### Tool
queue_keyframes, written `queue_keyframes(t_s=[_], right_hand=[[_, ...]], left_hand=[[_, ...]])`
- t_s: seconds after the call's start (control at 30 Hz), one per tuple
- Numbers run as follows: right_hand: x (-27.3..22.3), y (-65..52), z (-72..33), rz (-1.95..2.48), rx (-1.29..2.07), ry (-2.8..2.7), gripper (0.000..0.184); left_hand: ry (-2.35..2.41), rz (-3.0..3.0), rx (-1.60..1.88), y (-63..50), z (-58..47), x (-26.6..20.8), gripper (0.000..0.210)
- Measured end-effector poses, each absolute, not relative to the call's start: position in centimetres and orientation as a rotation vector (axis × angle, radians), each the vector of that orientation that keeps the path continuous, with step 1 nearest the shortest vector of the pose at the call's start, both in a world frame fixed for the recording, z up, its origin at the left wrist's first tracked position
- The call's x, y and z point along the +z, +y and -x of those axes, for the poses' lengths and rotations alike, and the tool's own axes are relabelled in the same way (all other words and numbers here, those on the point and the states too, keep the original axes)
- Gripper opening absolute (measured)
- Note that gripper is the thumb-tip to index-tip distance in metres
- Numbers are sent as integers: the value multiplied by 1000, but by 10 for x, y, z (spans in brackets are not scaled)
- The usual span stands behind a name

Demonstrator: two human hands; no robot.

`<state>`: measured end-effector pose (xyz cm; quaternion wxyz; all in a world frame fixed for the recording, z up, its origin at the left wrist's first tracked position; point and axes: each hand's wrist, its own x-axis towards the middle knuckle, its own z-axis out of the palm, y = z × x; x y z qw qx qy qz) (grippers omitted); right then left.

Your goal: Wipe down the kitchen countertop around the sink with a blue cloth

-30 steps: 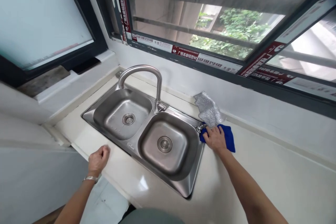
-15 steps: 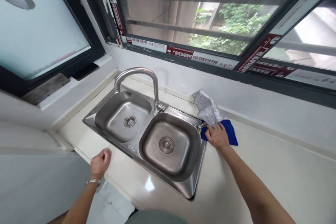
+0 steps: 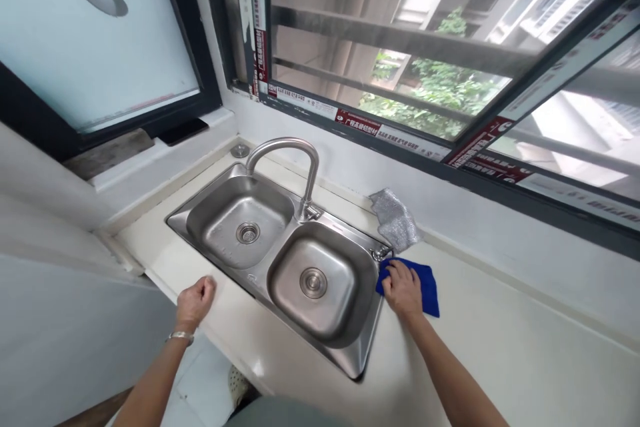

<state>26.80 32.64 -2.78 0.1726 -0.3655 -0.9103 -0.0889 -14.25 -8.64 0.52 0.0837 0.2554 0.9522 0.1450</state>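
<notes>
My right hand [image 3: 403, 288] presses a blue cloth [image 3: 427, 287] against the countertop at the right rim of the sink, its fingers bent over the cloth. Just beyond the fingertips is a small metal fitting with a chain [image 3: 381, 253] on the sink rim. A crumpled silver mesh cloth [image 3: 397, 223] lies behind the blue one, near the wall. Closed into a fist, my left hand [image 3: 195, 300] is at the counter's front edge, left of the sink, and nothing shows in it. The double-bowl steel sink [image 3: 260, 272] lies between both hands.
A curved faucet [image 3: 314, 177] rises behind the divider between the bowls. A round metal drain piece [image 3: 240, 150] sits in the back left corner. On the left ledge lies a dark flat phone-like object [image 3: 184, 132]. The window frame [image 3: 410, 147] runs along the back.
My right hand has drawn the blue cloth toward me along the sink's right edge, away from the silver mesh cloth. My left hand stays a fist. The view has shifted a little.
</notes>
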Motion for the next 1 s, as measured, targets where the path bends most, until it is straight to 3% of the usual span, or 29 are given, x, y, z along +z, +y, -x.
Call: queue_keyframes(t_s=[0.53, 0.77, 1.0], right_hand=[[-28, 151, -314, 736, -37, -2666, 33], [-27, 94, -356, 750, -55, -2680, 53], [-4, 113, -361, 712, -111, -2919, 70]], left_hand=[[2823, -800, 440, -85, 142, 6, 37], [2830, -797, 428, -85, 140, 8, 37], [2836, -818, 408, -84, 139, 12, 35]])
